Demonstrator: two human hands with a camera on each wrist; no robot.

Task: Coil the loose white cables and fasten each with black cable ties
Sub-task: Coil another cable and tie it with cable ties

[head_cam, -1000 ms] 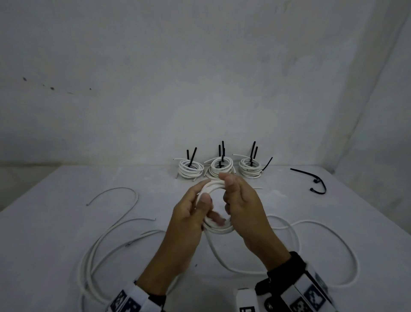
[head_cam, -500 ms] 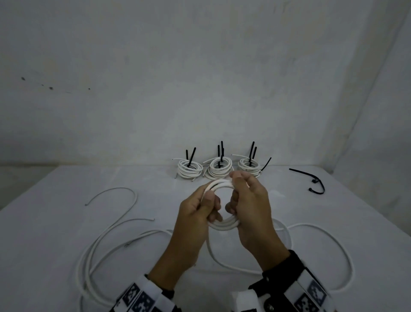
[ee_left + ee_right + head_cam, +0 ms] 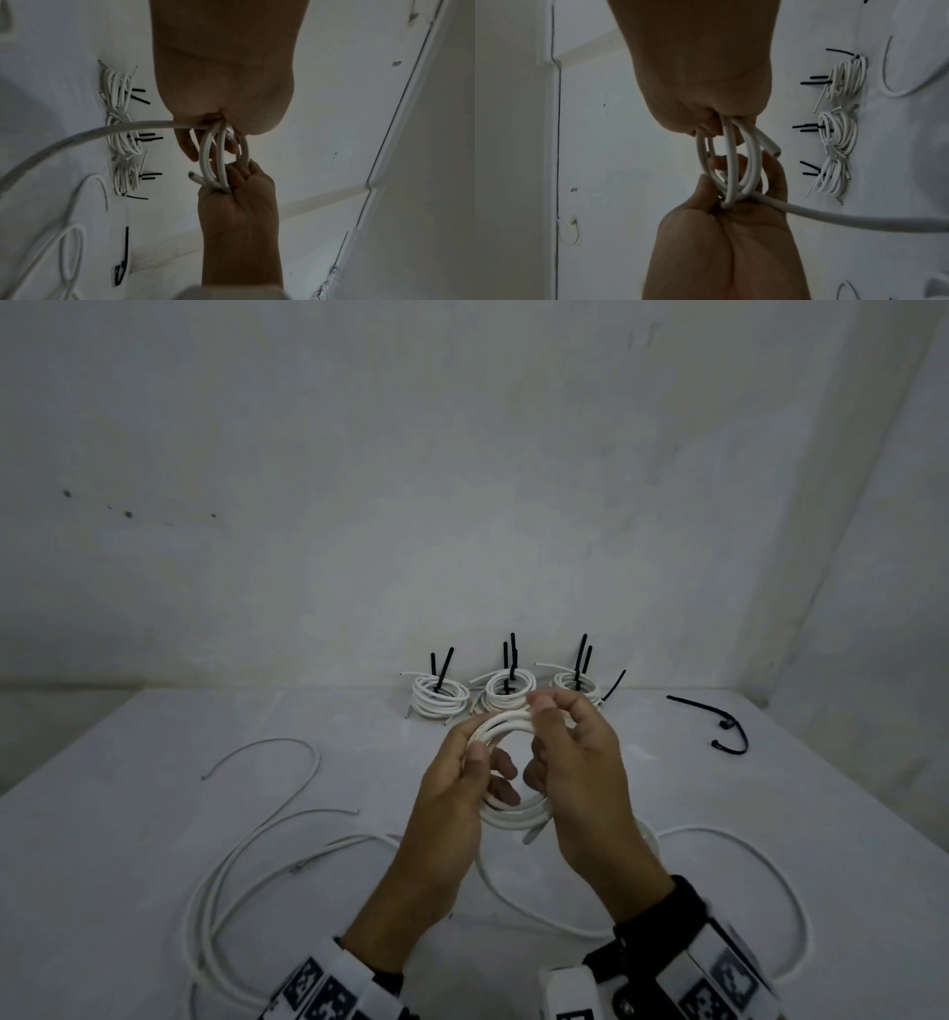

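Observation:
Both hands hold a small coil of white cable [image 3: 506, 729] above the table's middle. My left hand [image 3: 462, 778] grips the coil's left side, thumb on top. My right hand [image 3: 575, 752] pinches its right side, fingertips at the top. The coil [image 3: 218, 160] [image 3: 731, 162] shows a few turns, with a cut end [image 3: 773, 150] sticking out. Its loose tail [image 3: 744, 855] trails in a wide loop on the table at the right. A black cable tie [image 3: 719, 721] lies at the back right.
Three tied coils [image 3: 441, 698] [image 3: 508, 690] [image 3: 575, 685] with black tie ends sticking up stand in a row by the back wall. More loose white cables [image 3: 241, 855] sprawl over the table's left half. Walls close off the back and right.
The coil has been raised slightly and turned. My right fingertips have shifted up to its top. The trailing loop on the right has been drawn in a little.

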